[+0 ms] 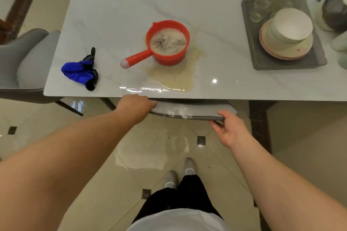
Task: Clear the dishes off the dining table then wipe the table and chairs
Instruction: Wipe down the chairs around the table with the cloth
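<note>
A white marble dining table [116, 5] fills the upper view. A grey chair [187, 111] is tucked under its near edge. My left hand [136, 106] grips the chair's left end and my right hand [230, 130] holds its right corner. A red plastic ladle [165, 45] with foamy water stands mid-table in a yellowish puddle [174, 78]. A crumpled blue cloth [79, 71] lies at the left. At the right, a grey tray [285, 63] carries stacked bowls [287, 35] and several glasses [264, 3].
A second grey chair [24, 63] stands at the table's left end. Dark jars and a green object [332, 5] crowd the far right corner. A dark table leg [260, 124] stands right of my right hand. My feet [180, 172] are on glossy tiles.
</note>
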Demonstrator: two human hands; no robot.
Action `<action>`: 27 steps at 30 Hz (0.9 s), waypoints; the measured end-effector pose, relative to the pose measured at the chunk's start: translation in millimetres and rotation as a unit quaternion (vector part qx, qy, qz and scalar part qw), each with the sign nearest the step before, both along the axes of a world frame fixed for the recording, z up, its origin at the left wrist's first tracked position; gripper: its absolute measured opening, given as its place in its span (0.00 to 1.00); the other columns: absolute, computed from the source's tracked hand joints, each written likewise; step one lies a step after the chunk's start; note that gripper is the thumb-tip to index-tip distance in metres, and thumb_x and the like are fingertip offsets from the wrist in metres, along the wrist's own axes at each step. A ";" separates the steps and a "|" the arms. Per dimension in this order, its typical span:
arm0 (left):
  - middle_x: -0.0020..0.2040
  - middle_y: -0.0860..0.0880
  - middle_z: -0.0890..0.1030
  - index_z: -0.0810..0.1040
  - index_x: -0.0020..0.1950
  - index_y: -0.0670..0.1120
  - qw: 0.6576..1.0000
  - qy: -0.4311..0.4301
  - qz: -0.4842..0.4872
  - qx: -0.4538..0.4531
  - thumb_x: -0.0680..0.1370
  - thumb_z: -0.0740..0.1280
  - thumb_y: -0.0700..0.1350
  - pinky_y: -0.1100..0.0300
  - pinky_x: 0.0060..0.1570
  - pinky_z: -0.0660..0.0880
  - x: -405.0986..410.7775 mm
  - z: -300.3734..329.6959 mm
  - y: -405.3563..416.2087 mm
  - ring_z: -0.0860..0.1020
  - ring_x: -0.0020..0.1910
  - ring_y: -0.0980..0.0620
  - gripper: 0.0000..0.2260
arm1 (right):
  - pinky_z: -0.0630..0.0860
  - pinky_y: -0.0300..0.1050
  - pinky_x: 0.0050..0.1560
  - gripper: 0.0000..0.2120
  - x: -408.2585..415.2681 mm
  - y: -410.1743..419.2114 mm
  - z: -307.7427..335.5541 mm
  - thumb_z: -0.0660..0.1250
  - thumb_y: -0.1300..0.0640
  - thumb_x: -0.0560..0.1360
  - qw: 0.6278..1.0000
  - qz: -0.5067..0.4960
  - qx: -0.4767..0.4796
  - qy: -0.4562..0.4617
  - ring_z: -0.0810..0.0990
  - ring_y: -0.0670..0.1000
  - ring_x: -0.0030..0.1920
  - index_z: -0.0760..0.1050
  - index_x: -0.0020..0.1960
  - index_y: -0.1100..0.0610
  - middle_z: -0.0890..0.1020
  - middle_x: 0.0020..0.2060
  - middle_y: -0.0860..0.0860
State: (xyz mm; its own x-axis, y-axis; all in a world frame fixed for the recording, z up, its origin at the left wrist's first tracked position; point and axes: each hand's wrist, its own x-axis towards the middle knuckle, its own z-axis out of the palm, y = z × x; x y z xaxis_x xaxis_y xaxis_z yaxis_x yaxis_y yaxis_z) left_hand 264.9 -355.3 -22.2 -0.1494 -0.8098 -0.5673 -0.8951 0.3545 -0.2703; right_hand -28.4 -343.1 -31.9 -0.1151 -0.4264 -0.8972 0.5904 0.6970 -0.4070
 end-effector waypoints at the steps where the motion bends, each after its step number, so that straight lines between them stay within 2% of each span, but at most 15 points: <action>1: 0.52 0.49 0.77 0.66 0.75 0.58 1.000 -0.004 0.007 0.003 0.79 0.61 0.37 0.54 0.37 0.70 -1.4 0.0 -2.0 0.80 0.49 0.44 0.27 | 0.80 0.58 0.62 0.04 -1.3 -1.9 -1.8 0.66 0.67 0.80 1.000 0.000 0.003 -0.003 0.80 0.61 0.61 0.73 0.51 0.60 0.77 0.61 0.62; 5: 0.47 0.49 0.76 0.69 0.71 0.53 1.000 -0.017 0.018 -0.006 0.78 0.62 0.37 0.54 0.35 0.69 -4.9 -3.8 -3.6 0.79 0.46 0.45 0.23 | 0.81 0.59 0.59 0.04 -8.3 -7.9 -1.8 0.66 0.66 0.80 1.000 0.011 0.003 -0.004 0.80 0.61 0.59 0.73 0.54 0.62 0.77 0.61 0.63; 8: 0.46 0.51 0.76 0.72 0.65 0.50 0.999 -0.008 0.032 -0.001 0.79 0.62 0.40 0.53 0.36 0.69 -7.5 -1.5 -2.5 0.77 0.44 0.46 0.15 | 0.81 0.59 0.59 0.03 -16.6 -10.5 1.2 0.66 0.64 0.81 0.999 0.037 0.007 0.007 0.81 0.63 0.59 0.73 0.54 0.61 0.78 0.60 0.63; 11: 0.46 0.51 0.76 0.74 0.60 0.51 0.998 0.022 0.063 0.012 0.81 0.63 0.46 0.53 0.40 0.72 -3.2 2.8 1.4 0.76 0.45 0.47 0.08 | 0.80 0.62 0.59 0.13 -18.9 -13.5 4.9 0.68 0.61 0.81 0.995 0.085 0.020 0.044 0.80 0.64 0.59 0.72 0.63 0.62 0.76 0.63 0.62; 13: 0.52 0.51 0.78 0.74 0.61 0.52 0.996 0.054 0.073 0.024 0.82 0.63 0.51 0.53 0.44 0.75 5.1 8.9 5.5 0.78 0.51 0.47 0.09 | 0.76 0.61 0.64 0.21 -13.6 -14.9 12.3 0.69 0.55 0.80 0.982 0.135 0.041 0.127 0.76 0.64 0.63 0.69 0.70 0.58 0.74 0.66 0.59; 14: 0.54 0.51 0.78 0.74 0.62 0.53 0.995 0.065 0.072 0.031 0.82 0.63 0.53 0.53 0.45 0.75 4.3 8.4 7.3 0.79 0.53 0.47 0.11 | 0.75 0.58 0.65 0.25 -15.5 -15.3 15.0 0.69 0.53 0.80 0.970 0.152 0.052 0.185 0.75 0.63 0.64 0.67 0.73 0.57 0.73 0.67 0.58; 17: 0.59 0.50 0.79 0.74 0.67 0.52 0.994 0.087 0.069 0.021 0.82 0.61 0.53 0.53 0.46 0.74 24.2 17.6 15.3 0.79 0.57 0.46 0.15 | 0.74 0.52 0.56 0.30 -0.1 -23.5 35.2 0.67 0.52 0.79 0.900 0.185 -0.001 0.396 0.74 0.60 0.62 0.62 0.77 0.59 0.73 0.68 0.56; 19: 0.61 0.48 0.79 0.73 0.68 0.51 0.993 0.089 0.073 0.024 0.82 0.61 0.53 0.52 0.49 0.74 44.5 28.4 20.0 0.78 0.59 0.45 0.16 | 0.74 0.55 0.58 0.32 23.6 -34.4 53.1 0.66 0.50 0.79 0.858 0.220 -0.048 0.461 0.71 0.61 0.67 0.60 0.79 0.56 0.69 0.73 0.56; 22: 0.62 0.48 0.79 0.75 0.66 0.51 0.992 0.094 0.086 0.020 0.82 0.60 0.52 0.52 0.50 0.74 96.7 48.7 30.2 0.78 0.60 0.44 0.15 | 0.72 0.63 0.67 0.31 95.7 -51.4 84.2 0.64 0.48 0.77 0.833 0.264 -0.131 0.468 0.68 0.62 0.72 0.63 0.77 0.53 0.68 0.74 0.54; 25: 0.52 0.49 0.79 0.77 0.59 0.51 0.989 0.099 0.111 -0.018 0.80 0.60 0.46 0.53 0.42 0.75 178.7 76.6 43.3 0.79 0.48 0.45 0.10 | 0.75 0.60 0.64 0.29 202.1 -53.9 109.6 0.63 0.46 0.73 0.819 0.296 -0.217 0.442 0.75 0.57 0.64 0.69 0.73 0.51 0.76 0.64 0.50; 27: 0.49 0.49 0.79 0.76 0.56 0.51 0.985 0.112 0.124 -0.038 0.79 0.60 0.45 0.53 0.41 0.74 227.9 97.0 52.8 0.78 0.45 0.45 0.09 | 0.75 0.56 0.62 0.28 266.8 -46.9 120.6 0.62 0.48 0.72 0.815 0.311 -0.252 0.418 0.76 0.54 0.61 0.69 0.72 0.50 0.77 0.60 0.47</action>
State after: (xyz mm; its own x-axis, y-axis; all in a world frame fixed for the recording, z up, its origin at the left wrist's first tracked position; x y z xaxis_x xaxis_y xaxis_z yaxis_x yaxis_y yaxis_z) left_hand 492.8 -302.5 74.8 -0.0571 -0.8759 -0.4791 -0.9918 0.1047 -0.0733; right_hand 238.4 -389.9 88.8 -0.2173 -0.9263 -0.3078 -0.4444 0.3746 -0.8137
